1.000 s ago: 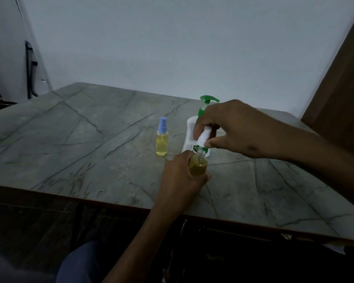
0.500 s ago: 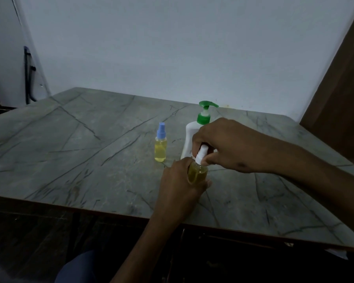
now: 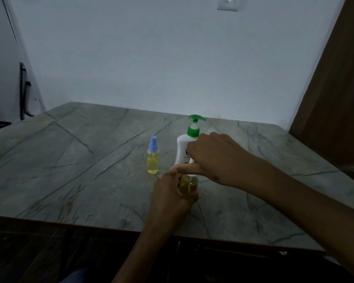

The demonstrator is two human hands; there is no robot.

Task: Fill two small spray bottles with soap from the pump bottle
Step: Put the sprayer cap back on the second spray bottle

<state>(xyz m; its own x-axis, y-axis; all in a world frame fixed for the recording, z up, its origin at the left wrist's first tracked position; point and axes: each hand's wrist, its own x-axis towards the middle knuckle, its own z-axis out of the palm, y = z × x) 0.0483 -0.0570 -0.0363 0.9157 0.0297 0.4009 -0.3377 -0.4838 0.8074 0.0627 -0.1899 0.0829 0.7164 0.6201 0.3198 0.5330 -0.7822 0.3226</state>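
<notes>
Both spray bottles [image 3: 153, 158] [image 3: 188, 185] yellow-filled

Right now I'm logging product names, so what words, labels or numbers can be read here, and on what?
None can be read.
Pump bottle: a small dark mark on its white body, too blurred and mostly hidden by the right hand.
Blue-capped spray bottle: no label visible.
Spray bottle held by the left hand: no label visible.

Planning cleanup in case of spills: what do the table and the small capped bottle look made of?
Table: looks like grey stone or a stone-look laminate, dark veins, matte. Small capped bottle: probably clear plastic, since yellow liquid shows through; blue cap looks like opaque plastic.
</notes>
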